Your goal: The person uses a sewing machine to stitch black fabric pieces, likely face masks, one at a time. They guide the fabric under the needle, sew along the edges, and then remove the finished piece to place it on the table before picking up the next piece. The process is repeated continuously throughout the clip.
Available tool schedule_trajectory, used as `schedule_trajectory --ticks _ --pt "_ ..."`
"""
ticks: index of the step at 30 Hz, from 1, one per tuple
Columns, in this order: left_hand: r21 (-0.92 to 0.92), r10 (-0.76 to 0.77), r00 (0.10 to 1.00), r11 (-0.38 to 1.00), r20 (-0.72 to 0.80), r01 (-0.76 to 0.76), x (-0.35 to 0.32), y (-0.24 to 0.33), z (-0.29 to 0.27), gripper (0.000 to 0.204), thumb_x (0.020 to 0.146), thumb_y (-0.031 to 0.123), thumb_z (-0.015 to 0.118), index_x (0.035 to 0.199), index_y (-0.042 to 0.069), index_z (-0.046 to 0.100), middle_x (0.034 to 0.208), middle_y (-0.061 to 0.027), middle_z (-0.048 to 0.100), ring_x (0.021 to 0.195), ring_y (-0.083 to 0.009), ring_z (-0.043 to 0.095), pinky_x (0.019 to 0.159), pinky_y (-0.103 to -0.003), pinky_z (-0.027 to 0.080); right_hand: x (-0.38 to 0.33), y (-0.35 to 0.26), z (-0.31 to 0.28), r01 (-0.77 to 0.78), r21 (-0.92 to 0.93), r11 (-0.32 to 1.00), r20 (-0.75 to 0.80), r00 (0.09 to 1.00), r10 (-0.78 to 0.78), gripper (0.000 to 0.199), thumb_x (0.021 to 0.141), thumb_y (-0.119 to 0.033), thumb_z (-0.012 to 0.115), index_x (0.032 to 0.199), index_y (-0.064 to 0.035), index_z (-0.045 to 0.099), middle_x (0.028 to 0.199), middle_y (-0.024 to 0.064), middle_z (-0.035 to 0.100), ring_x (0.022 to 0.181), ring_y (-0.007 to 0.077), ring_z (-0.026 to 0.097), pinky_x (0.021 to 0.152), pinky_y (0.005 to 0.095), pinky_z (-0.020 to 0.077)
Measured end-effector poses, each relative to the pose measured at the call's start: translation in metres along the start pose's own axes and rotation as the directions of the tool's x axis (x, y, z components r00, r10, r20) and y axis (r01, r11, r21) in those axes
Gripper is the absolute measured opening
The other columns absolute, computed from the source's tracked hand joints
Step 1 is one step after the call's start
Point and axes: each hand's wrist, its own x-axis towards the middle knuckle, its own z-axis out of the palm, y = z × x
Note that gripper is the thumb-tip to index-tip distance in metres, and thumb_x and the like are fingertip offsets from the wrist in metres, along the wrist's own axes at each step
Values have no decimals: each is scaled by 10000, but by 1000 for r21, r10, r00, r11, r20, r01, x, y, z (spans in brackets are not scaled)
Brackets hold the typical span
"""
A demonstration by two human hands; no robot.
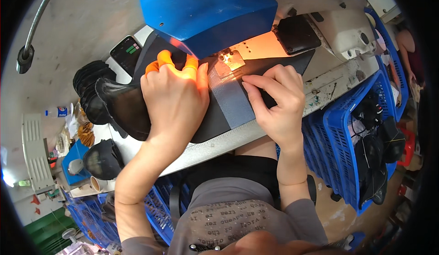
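— While lit orange by the machine lamp, lies flat on the light worktable (256, 133), centre of view: a black panel (215, 117) with a blue-grey strip (231, 100) running from the presser foot (227, 62) toward 6 o'clock.

— And the hands?

— Left hand (176, 101) spread palm-down on the panel at 9 o'clock of the foot, orange rubber fingertips (164, 59) pushed up near the needle; pressing, not gripping. Right hand (276, 104) at 3 o'clock of the foot, fingers extended flat on the strip's right side, pinning it rather than closing on anything.

— Advice for doing it well?

— Probably best to keep both palms flat and even, guide rather than pull, hold the strip's edge parallel to the foot, and stay clear of the needle with those capped tips.

— Round about?

— Blue machine head (206, 12) at 12 o'clock. Stack of curved black pieces (98, 94) at 9 o'clock, touching the panel's left end. Phone (125, 52) at 10 o'clock. Blue crates (345, 131) at 3 to 4 o'clock, dark pieces inside. More black pieces (101, 160) at 8 o'clock.
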Motion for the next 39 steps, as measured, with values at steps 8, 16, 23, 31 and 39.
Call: schedule_trajectory --ticks 8,16,23,31,39 --pt "-31 -76 995 997 -61 74 5 8 1 209 850 251 705 904 53 746 933 -184 647 700 -347 595 656 -437 472 0 1 -1 -9 9 1000 -13 1000 9 125 697 -25 765 804 -78 727 716 3 556 700 202 514 662 339 380" --pt "-86 -93 995 992 -26 90 -10 -7 -8 324 848 296 700 1045 41 728 889 -222 622 831 -374 618 692 -442 449 0 3 -3 7 52 999 1 1000 -7 119 702 -21 763 802 -68 718 724 11 562 707 208 518 664 342 386" --pt "-216 -60 995 974 79 76 -52 4 -40 359 852 268 708 1129 39 708 1109 -267 591 968 -390 582 762 -430 416 -3 4 -1 39 49 998 -30 999 -38 126 704 -20 764 809 -74 720 732 14 561 719 211 519 672 345 392" --pt "-289 14 998 957 65 5 -89 11 -54 497 774 338 775 1200 98 685 1193 -222 576 1105 -371 550 887 -435 412 -21 -9 -11 70 135 988 -45 997 -64 195 692 47 744 860 -48 719 796 55 612 771 238 574 727 366 465" --pt "-462 66 990 879 -126 -118 -137 -9 -31 572 604 161 740 1170 100 697 1204 -159 619 1135 -346 580 987 -465 413 -72 -47 -5 -120 391 913 191 981 47 309 707 112 703 1006 37 686 877 156 702 781 282 691 712 312 544"
